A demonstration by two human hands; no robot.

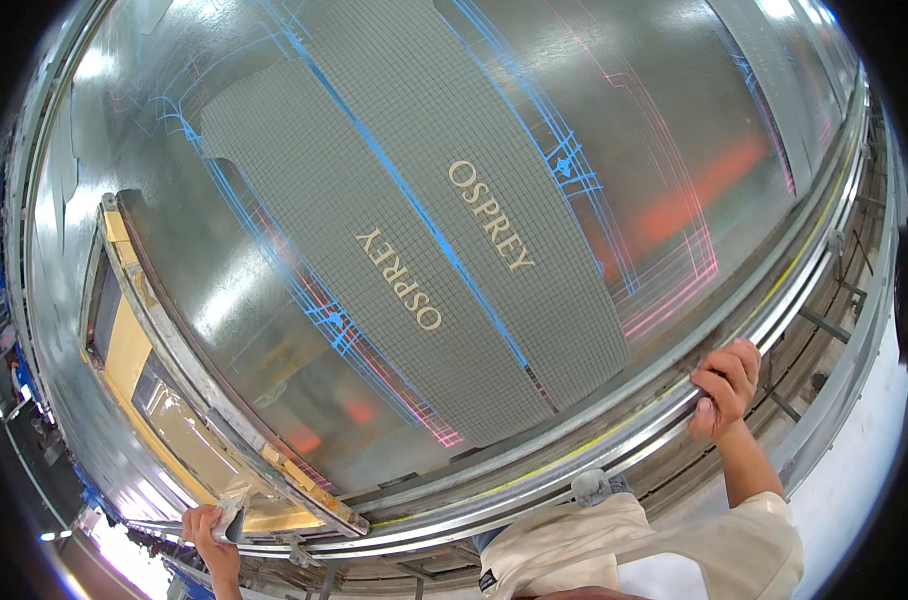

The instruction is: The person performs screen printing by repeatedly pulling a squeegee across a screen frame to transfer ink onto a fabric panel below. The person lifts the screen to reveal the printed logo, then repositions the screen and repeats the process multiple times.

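At the lower left, my left hand (208,532) is closed around a small grey and whitish piece (234,522) whose kind I cannot make out, beside the near end of a framed printing screen (139,325). That screen has yellow-brown tape along its edges and stands on the left of a long printing table (244,350). On the right, my right hand (729,385) curls its fingers over the metal rail (654,420) along the table's near edge. Between the hands, farther in, lie two grey grid-patterned fabric panels (394,215) with pale printed lettering.
Blue and pink marking lines (564,165) cross the tabletop around the panels. More grey pieces (769,70) lie at the far right. A small metal stop (591,488) sits on the rail near my body. A lower metal framework (824,330) runs outside the rail.
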